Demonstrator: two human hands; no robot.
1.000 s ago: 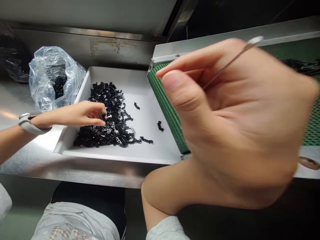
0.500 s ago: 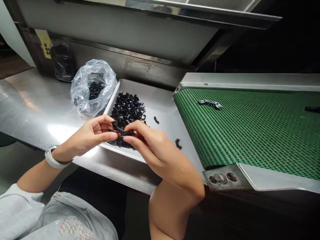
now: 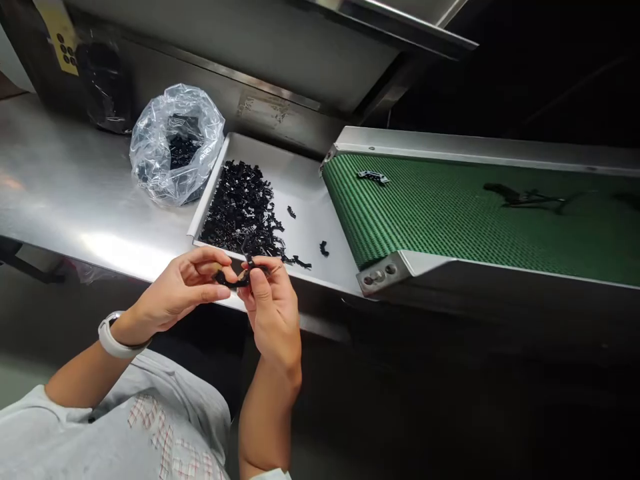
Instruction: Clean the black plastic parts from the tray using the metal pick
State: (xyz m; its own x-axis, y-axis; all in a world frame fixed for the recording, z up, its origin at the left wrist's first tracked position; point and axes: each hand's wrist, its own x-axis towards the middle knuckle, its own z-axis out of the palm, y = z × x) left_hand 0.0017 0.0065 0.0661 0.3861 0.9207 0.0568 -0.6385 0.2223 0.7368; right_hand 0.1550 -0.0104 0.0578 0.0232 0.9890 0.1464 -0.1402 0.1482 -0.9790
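My left hand (image 3: 183,285) pinches one end of a small curved black plastic part (image 3: 234,283) between thumb and fingers. My right hand (image 3: 273,303) is closed on the other side of it, the thumb pressed on top. Another dark piece sticks up between the hands; whether it is separate I cannot tell. Both hands are just over the near edge of a white tray (image 3: 300,163). A heap of small black plastic parts (image 3: 240,203) fills the tray's left side, and a few lie loose to the right.
Left of the tray stands a clear plastic bag (image 3: 150,143) holding more black parts. A green conveyor belt (image 3: 425,220) runs off to the right, carrying a grey-black part (image 3: 373,177) and a blurred dark piece (image 3: 520,197). Behind the bag is a black wrapped bundle (image 3: 105,87).
My right hand has turned more upright, its forearm swinging left. Both hands have come nearer the tray's front edge. On the belt, another dark part has come into view; the camera has shifted.
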